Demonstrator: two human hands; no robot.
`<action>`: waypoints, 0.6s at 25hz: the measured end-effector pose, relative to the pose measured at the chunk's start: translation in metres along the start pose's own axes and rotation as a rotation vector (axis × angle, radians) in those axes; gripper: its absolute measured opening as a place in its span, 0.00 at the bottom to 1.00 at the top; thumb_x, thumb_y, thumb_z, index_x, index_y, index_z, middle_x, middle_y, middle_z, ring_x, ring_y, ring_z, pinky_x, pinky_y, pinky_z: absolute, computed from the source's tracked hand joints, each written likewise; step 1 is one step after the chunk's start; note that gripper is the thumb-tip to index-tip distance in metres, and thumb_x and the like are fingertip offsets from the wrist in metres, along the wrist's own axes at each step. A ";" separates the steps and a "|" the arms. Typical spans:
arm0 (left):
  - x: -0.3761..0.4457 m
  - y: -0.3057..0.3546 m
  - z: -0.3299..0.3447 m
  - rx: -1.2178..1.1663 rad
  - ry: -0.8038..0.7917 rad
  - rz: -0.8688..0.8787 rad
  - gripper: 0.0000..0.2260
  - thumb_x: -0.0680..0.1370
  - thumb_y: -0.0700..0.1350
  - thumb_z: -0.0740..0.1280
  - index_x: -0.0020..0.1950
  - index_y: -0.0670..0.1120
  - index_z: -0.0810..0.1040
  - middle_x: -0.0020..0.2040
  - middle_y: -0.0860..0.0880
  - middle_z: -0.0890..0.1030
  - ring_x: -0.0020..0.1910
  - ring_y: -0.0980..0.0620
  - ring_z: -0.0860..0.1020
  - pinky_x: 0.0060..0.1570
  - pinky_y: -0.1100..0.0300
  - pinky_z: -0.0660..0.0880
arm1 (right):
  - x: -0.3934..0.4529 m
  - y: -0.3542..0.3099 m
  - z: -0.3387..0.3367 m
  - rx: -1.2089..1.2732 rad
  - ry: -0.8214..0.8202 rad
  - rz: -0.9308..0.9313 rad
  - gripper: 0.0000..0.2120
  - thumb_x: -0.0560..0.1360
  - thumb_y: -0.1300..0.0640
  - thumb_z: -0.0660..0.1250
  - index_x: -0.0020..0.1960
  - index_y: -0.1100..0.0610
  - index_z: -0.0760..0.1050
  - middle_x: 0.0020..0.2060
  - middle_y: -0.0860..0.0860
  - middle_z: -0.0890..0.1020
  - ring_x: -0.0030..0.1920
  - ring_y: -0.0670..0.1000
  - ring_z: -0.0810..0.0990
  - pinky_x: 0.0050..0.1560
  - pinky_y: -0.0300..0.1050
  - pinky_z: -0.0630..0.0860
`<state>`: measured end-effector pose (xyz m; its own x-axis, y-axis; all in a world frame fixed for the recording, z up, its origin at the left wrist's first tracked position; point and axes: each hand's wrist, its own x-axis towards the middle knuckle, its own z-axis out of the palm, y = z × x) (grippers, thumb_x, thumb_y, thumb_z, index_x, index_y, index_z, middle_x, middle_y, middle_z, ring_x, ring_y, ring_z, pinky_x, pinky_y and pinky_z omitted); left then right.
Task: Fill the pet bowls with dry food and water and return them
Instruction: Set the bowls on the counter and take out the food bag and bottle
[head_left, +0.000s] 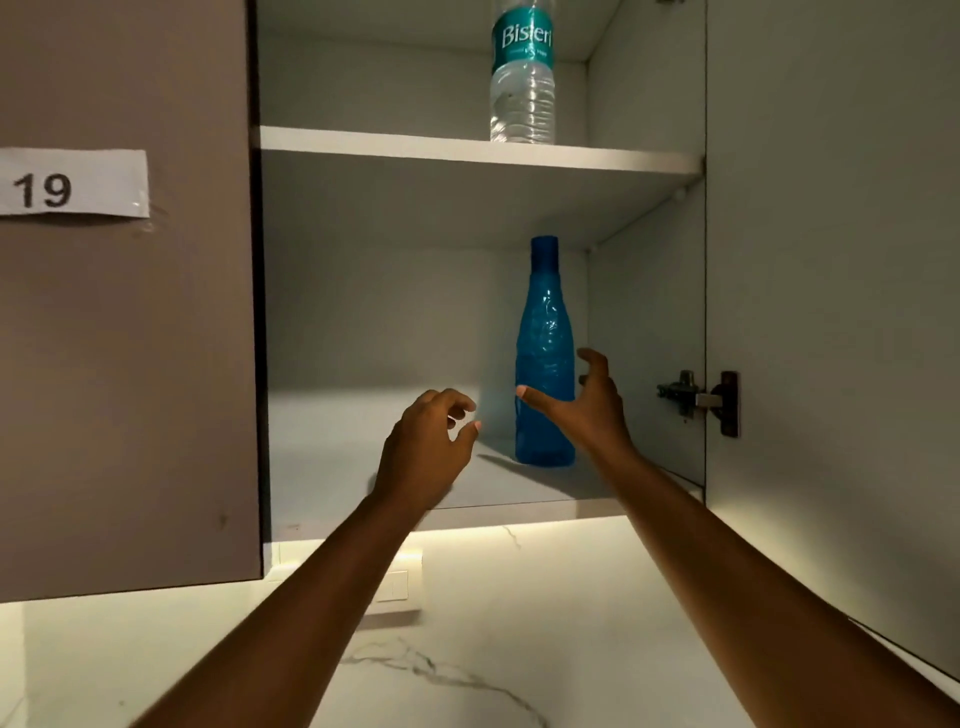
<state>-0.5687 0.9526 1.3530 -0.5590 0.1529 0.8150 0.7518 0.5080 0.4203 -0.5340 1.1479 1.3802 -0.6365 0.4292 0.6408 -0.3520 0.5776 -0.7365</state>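
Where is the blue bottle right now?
In the head view, the blue bottle stands upright on the open cabinet's lower shelf, toward its right side, directly below the clear bottle. The open right hand is reaching around it.

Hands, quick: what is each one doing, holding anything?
Left hand: loosely curled, holding nothing.
Right hand: open, spread around the blue bottle, not gripping it yet.
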 end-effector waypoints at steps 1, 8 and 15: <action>0.000 -0.002 0.001 -0.008 0.010 -0.010 0.10 0.78 0.51 0.68 0.57 0.50 0.79 0.55 0.52 0.81 0.52 0.54 0.80 0.46 0.64 0.73 | 0.003 0.003 0.003 0.023 -0.016 0.002 0.48 0.69 0.46 0.80 0.79 0.51 0.55 0.73 0.58 0.71 0.71 0.57 0.73 0.61 0.47 0.72; -0.002 -0.013 0.001 0.106 -0.064 -0.079 0.16 0.78 0.56 0.67 0.62 0.51 0.76 0.61 0.51 0.78 0.55 0.51 0.79 0.46 0.61 0.71 | 0.023 0.004 0.012 0.069 -0.051 0.096 0.50 0.70 0.48 0.80 0.81 0.51 0.52 0.75 0.56 0.70 0.71 0.59 0.73 0.61 0.48 0.73; -0.006 -0.010 0.002 0.114 -0.041 -0.031 0.16 0.78 0.56 0.66 0.62 0.50 0.74 0.61 0.49 0.78 0.57 0.51 0.78 0.48 0.60 0.74 | 0.011 0.004 0.003 -0.014 0.026 0.030 0.45 0.66 0.45 0.82 0.76 0.53 0.65 0.69 0.55 0.78 0.64 0.56 0.79 0.56 0.46 0.77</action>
<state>-0.5739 0.9481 1.3433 -0.5969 0.1688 0.7843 0.6907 0.6055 0.3953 -0.5438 1.1527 1.3838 -0.6285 0.4648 0.6237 -0.3232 0.5734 -0.7529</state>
